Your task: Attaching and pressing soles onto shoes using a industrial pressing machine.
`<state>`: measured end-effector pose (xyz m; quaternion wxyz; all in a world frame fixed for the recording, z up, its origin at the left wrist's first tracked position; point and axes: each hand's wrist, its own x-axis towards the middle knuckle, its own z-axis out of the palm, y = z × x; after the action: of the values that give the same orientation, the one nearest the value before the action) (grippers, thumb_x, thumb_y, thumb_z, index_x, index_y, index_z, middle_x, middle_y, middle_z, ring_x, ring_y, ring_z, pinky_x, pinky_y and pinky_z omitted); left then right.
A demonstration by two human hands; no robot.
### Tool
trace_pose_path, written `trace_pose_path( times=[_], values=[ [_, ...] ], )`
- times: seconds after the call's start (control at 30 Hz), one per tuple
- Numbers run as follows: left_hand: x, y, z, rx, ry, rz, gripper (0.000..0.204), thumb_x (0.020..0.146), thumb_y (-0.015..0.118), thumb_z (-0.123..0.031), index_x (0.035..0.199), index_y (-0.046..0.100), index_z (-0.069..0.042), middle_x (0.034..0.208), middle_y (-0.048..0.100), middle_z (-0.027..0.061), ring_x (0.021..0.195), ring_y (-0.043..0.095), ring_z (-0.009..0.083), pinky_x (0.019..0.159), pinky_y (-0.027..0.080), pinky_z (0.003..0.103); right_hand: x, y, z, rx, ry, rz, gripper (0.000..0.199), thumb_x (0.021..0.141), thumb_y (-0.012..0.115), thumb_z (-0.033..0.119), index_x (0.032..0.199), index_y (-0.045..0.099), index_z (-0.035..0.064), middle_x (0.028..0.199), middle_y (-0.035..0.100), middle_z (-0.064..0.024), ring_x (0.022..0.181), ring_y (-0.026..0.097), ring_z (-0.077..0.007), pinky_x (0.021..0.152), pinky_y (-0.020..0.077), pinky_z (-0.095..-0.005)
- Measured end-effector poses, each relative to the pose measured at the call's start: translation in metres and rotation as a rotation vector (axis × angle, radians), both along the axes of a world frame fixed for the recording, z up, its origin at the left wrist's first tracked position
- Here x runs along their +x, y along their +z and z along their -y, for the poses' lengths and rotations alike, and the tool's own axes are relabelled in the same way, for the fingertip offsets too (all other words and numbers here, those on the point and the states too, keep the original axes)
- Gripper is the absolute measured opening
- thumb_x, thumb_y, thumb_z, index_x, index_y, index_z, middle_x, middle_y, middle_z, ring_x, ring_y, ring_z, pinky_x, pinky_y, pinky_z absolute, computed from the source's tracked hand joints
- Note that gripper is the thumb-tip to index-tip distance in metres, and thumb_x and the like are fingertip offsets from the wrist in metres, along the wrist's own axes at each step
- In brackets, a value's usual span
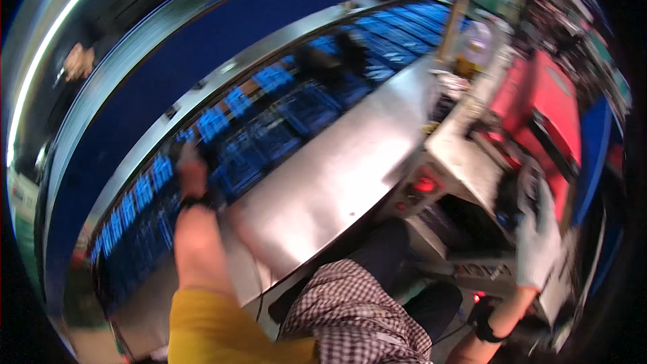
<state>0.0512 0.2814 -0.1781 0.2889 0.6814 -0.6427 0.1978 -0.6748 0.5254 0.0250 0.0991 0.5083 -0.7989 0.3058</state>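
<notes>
L hand (191, 174) blurred (grip unclear)

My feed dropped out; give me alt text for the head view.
The left hand reaches onto a conveyor of blue trays, while the gloved right hand touches a red machine; a steel table lies between.

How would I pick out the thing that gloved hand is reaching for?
Start at the shiny steel table and go right to the red machine. Below it, the right hand in a white glove rests by a dark part, black where its surroundings are red.
</notes>
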Motion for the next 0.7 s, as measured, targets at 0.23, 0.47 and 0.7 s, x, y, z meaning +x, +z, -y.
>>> trace_pose_path(
  times=[0.23,0.47,0.7],
  values=[
    [-0.093,0.036,-0.045,0.256,-0.227,-2.219,0.043,0.095,0.068,-0.031,0.130,0.069,-0.006,0.125,0.073,0.0121,0.117,0.068,0.0288,0.093,0.059,0.045,-0.002,0.004,0.009,-0.001,-0.005,-0.110,0.050,0.090,0.067,0.019,0.139,0.067,0.0123,0.119,0.075,-0.0165,0.106,0.074,-0.0321,0.092,0.0574,-0.0437],
    [-0.271,0.128,-0.107,0.740,-0.906,-2.018,0.074,0.091,0.063,-0.046,0.154,0.051,-0.010,0.141,0.064,0.0167,0.127,0.065,0.0414,0.103,0.055,0.056,0.009,0.015,-0.008,-0.387,0.285,-0.030,0.041,0.087,0.068,0.013,0.128,0.067,0.0073,0.117,0.068,-0.0167,0.112,0.064,-0.0376,0.098,0.0522,-0.0472],
    [-0.494,0.202,-0.165,1.182,-1.442,-1.803,0.084,0.090,0.057,-0.044,0.160,0.038,-0.002,0.157,0.051,0.0191,0.140,0.055,0.0371,0.123,0.039,0.051,0.033,0.027,-0.069,-0.124,0.738,0.840,0.108,0.099,0.069,0.032,0.168,-0.008,0.0006,0.174,0.007,-0.0283,0.163,0.010,-0.0362,0.131,0.0161,-0.0417]
  ],
)
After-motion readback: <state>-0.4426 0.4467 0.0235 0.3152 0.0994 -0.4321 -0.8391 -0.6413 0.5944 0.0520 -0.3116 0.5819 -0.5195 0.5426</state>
